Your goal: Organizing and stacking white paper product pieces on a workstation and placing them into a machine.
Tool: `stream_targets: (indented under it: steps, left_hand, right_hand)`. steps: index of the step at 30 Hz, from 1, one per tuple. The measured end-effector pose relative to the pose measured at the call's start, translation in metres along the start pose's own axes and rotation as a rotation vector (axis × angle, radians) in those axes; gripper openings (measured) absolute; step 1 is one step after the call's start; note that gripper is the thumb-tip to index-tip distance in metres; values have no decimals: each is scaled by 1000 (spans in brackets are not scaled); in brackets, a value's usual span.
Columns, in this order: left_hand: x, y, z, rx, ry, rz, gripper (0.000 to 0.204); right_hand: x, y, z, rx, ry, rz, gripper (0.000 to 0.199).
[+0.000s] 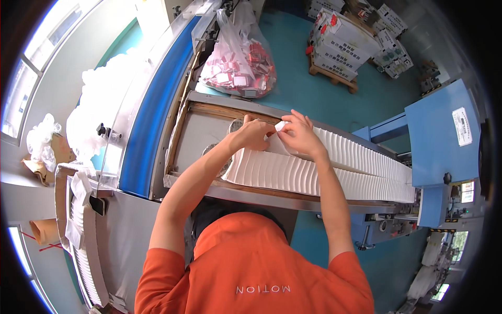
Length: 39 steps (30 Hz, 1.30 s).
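Orange shirt cloth (251, 261) across the person's back lies nearest the camera, at the lower middle of the view. Beyond it, a wood-edged tray (193, 138) extends left to right in front of the person.

Location: a small white piece (281, 126), apparently paper, is above the tray, between the fingertips of the two hands. It is at the left end of the far paper row (361, 152). Long axis of the piece: not readable, as fingers cover part of it. Both paper rows run lengthwise toward the blue machine (444, 136) at right; the near paper row (277, 170) extends farther left, below the left hand (252, 134).

Governing relation, as judged: the piece lies just right of the left fingertips and directly at the right fingertips. Neither hand is clearly nearer.

Grip, right hand (300, 135): thumb and forefinger appear closed on the piece; the other fingers are raised. Grip, left hand: fingers curled, tips beside the piece; whether they hold it cannot be determined.

Pose: left forearm slants up and rightward, knuckles uppermost. Right forearm stands steeper, leaning left toward the hand.
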<state>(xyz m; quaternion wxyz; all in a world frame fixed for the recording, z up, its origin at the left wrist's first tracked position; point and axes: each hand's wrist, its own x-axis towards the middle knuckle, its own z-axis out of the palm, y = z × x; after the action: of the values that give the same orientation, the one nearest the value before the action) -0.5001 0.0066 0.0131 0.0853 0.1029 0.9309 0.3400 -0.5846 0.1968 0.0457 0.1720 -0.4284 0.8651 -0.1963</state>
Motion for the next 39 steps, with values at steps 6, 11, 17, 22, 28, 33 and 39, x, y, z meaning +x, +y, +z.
stream_targets:
  steps: [6,11,17,22,28,33,39]
  left_hand:
    - [12,-5,8,9,142,-43,47]
    - [27,-13,-1,-54,100,-8,46]
    - [29,-20,0,67,8,-50,21]
    - [22,-18,-1,12,110,-47,19]
    - [-27,30,-6,326,451,-522,57]
    - [-37,7,-14,52,392,-408,66]
    - [-66,15,-17,-409,562,-114,31]
  right_hand:
    - [14,-4,35,-169,433,130,19]
    - [20,9,35,-150,475,102,18]
    - [-2,-15,22,-232,367,-71,17]
    - [-8,-16,30,-232,393,-60,18]
    - [-6,-6,33,-250,492,99,19]
    - [10,-11,36,-313,533,138,19]
    - [-59,-11,5,-87,807,72,19]
